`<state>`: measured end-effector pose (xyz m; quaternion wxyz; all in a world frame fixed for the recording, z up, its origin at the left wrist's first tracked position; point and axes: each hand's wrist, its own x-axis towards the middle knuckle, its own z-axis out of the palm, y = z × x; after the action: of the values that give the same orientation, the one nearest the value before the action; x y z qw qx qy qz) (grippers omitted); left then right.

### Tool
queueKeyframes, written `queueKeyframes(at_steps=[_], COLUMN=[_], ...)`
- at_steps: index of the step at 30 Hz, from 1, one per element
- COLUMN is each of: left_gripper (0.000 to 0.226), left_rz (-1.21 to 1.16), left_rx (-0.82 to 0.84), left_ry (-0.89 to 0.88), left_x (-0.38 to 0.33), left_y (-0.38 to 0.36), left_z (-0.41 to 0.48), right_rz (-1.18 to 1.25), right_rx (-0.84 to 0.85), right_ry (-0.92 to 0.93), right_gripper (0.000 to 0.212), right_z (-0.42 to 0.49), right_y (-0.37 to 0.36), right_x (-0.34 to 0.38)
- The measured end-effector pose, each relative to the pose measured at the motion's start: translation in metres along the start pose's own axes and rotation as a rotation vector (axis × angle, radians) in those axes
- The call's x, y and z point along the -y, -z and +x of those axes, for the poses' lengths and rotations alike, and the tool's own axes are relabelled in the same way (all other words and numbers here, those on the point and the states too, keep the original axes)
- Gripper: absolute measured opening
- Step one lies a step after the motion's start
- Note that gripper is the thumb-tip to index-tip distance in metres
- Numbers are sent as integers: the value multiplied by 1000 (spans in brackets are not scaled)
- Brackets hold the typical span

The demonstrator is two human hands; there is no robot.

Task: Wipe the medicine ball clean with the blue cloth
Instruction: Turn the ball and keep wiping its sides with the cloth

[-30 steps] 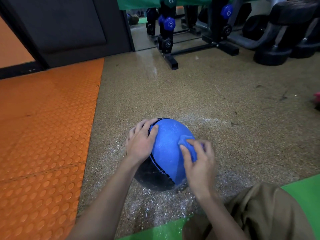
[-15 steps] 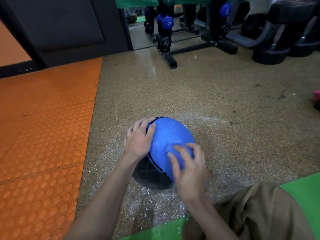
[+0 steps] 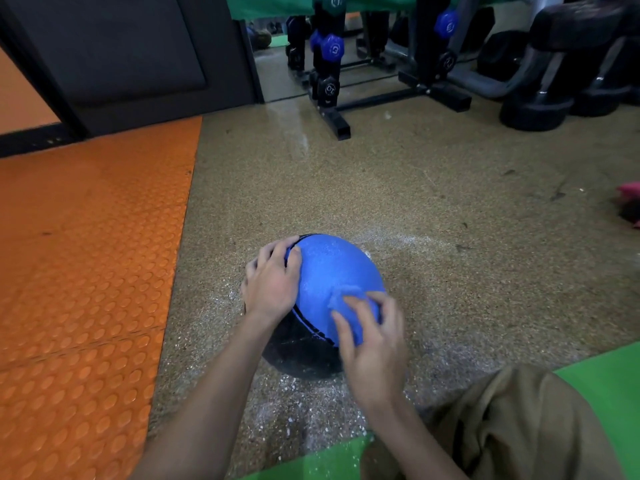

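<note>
A round rubber medicine ball [image 3: 332, 271], bright blue on top and black lower down with thin black seam lines, sits on the speckled tan rubber floor [image 3: 450, 202], directly in front of the person's khaki-clad knee [image 3: 519, 427]. The left hand [image 3: 273, 282] lies open against the ball's left side, fingers spread and laid over the seam near the top, bracing it. The right hand [image 3: 374, 351] rests on the near right side of the blue panel with a small crumpled blue cloth [image 3: 346, 299] under its fingers. This hand is motion-blurred, so its fingers only appear to be spread and pressing the cloth flat onto the ball rather than pinching it. White powdery specks [image 3: 294, 410] are scattered on the floor around the ball. An orange studded floor mat [image 3: 86, 271] lies to the left, and a green mat [image 3: 606, 375] runs along the near right. A black dumbbell rack with blue weights [image 3: 332, 81] stands well beyond the ball.
</note>
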<state>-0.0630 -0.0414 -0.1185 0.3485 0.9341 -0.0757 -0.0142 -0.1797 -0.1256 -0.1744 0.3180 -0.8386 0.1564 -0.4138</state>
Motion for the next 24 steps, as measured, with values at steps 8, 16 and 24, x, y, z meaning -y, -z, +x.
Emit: queueKeyframes(at_steps=[8, 16, 24], left_gripper=[39, 39, 51], left_rz=[-53, -83, -89], left_rx=[-28, -41, -25], left_ry=[-41, 23, -11], left_x=[23, 28, 36], left_y=[3, 6, 11], left_z=[6, 4, -2], right_rz=[3, 308, 430], right_rx=[9, 110, 103], right_ry=[79, -452, -736], right_gripper=[23, 10, 13], right_z=[6, 23, 29], right_y=[-3, 0, -16], right_x=[-8, -23, -49])
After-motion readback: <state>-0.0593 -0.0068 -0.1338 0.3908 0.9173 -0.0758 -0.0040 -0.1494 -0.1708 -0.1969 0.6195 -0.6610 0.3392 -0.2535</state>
